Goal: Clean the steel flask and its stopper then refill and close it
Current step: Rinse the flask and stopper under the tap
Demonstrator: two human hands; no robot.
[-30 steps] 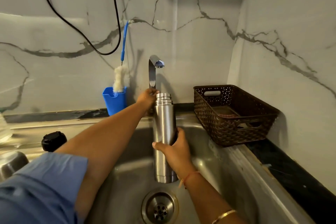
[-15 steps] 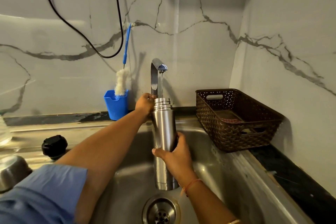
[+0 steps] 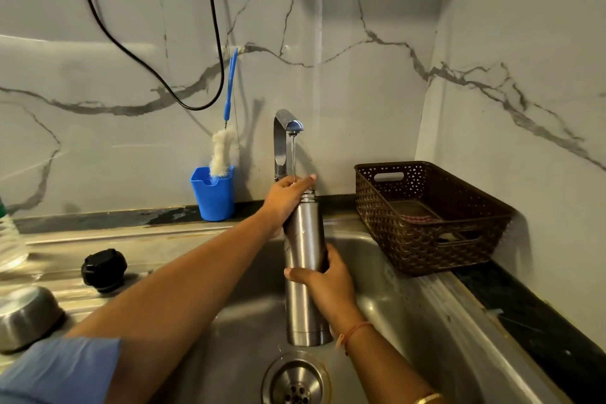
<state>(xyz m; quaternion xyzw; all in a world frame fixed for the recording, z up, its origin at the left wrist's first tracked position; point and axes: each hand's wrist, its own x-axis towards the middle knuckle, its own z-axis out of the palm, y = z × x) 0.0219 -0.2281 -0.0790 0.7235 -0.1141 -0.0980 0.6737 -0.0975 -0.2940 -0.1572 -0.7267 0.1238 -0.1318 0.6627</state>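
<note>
Over the sink (image 3: 410,305), the tap (image 3: 284,141) had just started running, so rinsing could begin. The steel flask (image 3: 303,239) stood under it, right hand (image 3: 328,279) gripping its middle, left hand (image 3: 288,193) curled round its neck. The stopper (image 3: 104,269) sat by the sink's left edge

The steel sink unit (image 3: 196,239) carries everything. Left of the right hand (image 3: 331,285) and its fingers (image 3: 329,256), the black stopper (image 3: 104,269) stands on the ribbed drainboard, with an upturned steel bowl (image 3: 28,315) farther left. Behind the fingers to the left, a blue holder (image 3: 213,197) stands by the wall. To their right sits a brown basket (image 3: 426,216).
</note>
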